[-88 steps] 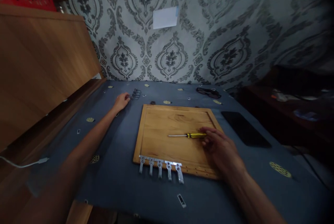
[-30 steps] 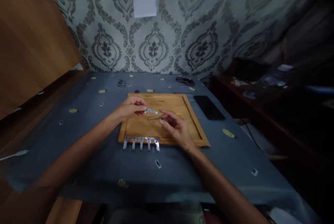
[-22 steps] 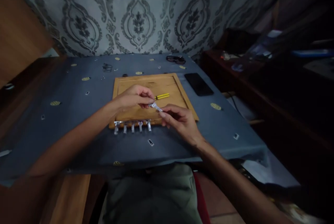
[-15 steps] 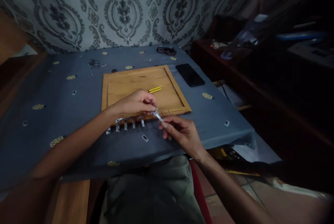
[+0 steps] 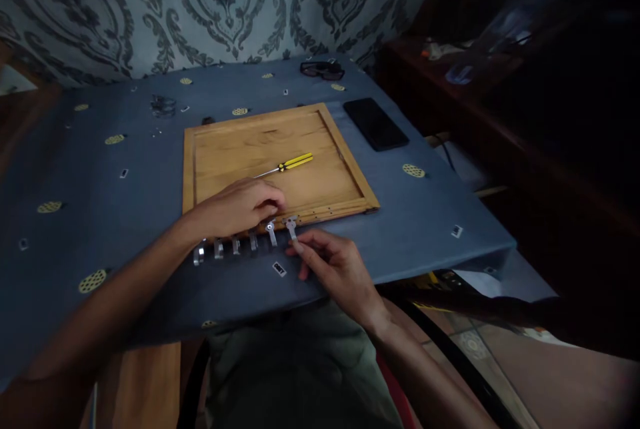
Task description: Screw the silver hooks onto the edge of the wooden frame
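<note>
A wooden board lies on the blue cloth. On it rests a yellow-handled screwdriver. Several metal brackets hang in a row over the board's front edge. My left hand sits curled on that edge, fingertips just above one bracket; what is under them is hidden. My right hand is below the edge, its fingertips pinching the lower end of the rightmost bracket, which lies against the board's edge.
A black phone lies right of the board, dark glasses behind it. A small pile of metal parts sits at the back left. A small black piece lies near the brackets. A dark side table stands on the right.
My left hand fetched a bracket from the back-left pile while the right let go of the screwdriver. Both hands brought the bracket down to the board's front edge, right of the row. The view tilted down.
</note>
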Demonstrator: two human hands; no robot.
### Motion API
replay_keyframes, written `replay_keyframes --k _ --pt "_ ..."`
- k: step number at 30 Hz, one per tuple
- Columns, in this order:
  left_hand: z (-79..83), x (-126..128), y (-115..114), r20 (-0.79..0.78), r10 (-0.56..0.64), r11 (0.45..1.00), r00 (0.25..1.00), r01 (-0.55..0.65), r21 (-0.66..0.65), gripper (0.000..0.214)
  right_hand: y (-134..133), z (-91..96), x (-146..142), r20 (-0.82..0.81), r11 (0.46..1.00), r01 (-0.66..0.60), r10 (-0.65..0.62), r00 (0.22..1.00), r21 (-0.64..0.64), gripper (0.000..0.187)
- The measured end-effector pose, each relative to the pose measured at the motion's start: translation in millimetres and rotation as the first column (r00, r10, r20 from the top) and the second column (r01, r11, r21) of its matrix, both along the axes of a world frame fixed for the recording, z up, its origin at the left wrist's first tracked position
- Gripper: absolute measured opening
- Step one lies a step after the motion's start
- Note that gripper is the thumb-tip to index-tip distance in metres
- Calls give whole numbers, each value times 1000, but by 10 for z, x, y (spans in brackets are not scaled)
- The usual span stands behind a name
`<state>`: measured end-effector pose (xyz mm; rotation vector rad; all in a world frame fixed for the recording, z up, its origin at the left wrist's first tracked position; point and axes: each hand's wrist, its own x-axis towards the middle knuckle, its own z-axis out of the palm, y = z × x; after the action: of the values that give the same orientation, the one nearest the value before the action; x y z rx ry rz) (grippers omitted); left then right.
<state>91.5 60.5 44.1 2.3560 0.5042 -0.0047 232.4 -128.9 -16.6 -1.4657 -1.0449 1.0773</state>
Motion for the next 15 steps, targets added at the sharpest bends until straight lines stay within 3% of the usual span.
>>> replay_keyframes --k 15 --pt "-125 -12 146 -34 -52 991 998 48 -129 16 67 93 47 5 986 -144 145 989 -84 32"
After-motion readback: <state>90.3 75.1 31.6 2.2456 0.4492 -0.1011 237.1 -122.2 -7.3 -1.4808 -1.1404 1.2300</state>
